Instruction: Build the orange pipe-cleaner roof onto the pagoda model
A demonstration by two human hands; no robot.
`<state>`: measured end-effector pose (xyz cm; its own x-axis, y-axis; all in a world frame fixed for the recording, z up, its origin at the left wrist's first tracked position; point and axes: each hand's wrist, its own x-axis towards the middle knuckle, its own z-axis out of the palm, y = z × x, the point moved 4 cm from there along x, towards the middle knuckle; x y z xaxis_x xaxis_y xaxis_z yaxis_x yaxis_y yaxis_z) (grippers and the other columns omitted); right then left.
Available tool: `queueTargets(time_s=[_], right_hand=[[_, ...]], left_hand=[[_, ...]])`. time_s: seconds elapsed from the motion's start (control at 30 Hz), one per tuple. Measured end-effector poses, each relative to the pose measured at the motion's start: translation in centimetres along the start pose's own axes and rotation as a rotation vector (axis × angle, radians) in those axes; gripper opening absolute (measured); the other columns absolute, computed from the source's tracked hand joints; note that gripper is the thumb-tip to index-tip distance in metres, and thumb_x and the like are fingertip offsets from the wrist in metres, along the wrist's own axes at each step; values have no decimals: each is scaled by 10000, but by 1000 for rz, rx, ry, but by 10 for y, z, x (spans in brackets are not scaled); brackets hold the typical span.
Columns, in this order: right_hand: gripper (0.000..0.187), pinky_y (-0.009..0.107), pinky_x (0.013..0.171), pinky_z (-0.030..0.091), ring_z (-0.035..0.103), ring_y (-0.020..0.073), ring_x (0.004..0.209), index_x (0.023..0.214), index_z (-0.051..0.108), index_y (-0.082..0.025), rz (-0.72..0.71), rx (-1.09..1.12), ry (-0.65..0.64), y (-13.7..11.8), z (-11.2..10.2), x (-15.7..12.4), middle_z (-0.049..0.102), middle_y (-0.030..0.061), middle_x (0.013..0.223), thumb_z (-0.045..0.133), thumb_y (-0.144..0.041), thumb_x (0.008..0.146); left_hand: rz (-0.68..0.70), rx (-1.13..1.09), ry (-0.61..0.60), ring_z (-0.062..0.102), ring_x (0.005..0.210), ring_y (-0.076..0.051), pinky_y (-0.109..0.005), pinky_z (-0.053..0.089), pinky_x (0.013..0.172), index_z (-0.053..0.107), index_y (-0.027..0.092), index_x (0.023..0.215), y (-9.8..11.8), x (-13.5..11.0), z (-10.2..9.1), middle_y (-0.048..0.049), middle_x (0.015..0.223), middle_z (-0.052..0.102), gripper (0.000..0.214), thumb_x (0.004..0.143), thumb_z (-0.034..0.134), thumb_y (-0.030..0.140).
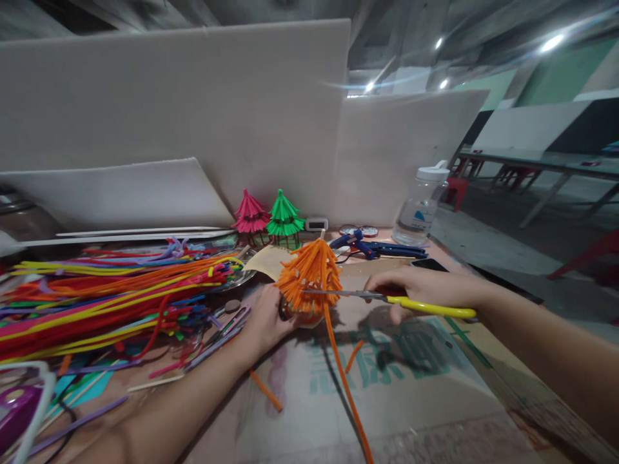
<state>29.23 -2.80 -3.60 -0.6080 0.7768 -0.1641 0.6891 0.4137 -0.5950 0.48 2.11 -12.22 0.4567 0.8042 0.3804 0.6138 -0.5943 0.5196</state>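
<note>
Left hand (264, 316) held orange fuzzy layered cone (309, 274) low, fingertips hidden; right hand (418, 287) gripped yellow-handled steel scissors (430, 307). Level blades (351, 294) likely suited even snips.

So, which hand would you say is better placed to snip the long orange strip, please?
The right hand, probably: it holds the yellow scissors, blades near the long strip; the left hand holds the orange tree.

Blurred green Chinese characters (382, 364) mark the cardboard (387, 409); the blue label (422, 218) on the bottle (416, 193) is illegible.
</note>
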Motion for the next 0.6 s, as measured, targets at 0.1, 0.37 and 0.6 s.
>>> queueTargets(time_s=[0.1, 0.37, 0.6], right_hand=[[421, 264, 696, 431, 544, 196, 815, 1109, 661, -247, 15, 23, 6, 1, 0, 0, 608, 10, 938, 711, -523, 794], [439, 271, 713, 405, 544, 206, 844, 1103, 665, -242, 63, 49, -18, -5, -1, -1, 606, 5, 937, 709, -547, 791], [496, 262, 718, 408, 552, 199, 859, 1134, 637, -223, -1, 74, -56, -4, 1, -3, 616, 10, 974, 713, -567, 786]], left_hand=[[18, 41, -12, 562, 1096, -327, -463, 460, 949, 600, 184, 1161, -1, 0, 1, -147, 1163, 633, 476, 812, 645, 505], [24, 34, -10, 559, 1051, -316, -465, 466, 920, 601, 171, 1134, -4, 0, 2, -143, 1120, 633, 480, 824, 631, 535], [50, 22, 13, 570, 1061, -319, -461, 463, 930, 616, 189, 1128, -3, -2, 3, -134, 1115, 641, 443, 834, 624, 521]])
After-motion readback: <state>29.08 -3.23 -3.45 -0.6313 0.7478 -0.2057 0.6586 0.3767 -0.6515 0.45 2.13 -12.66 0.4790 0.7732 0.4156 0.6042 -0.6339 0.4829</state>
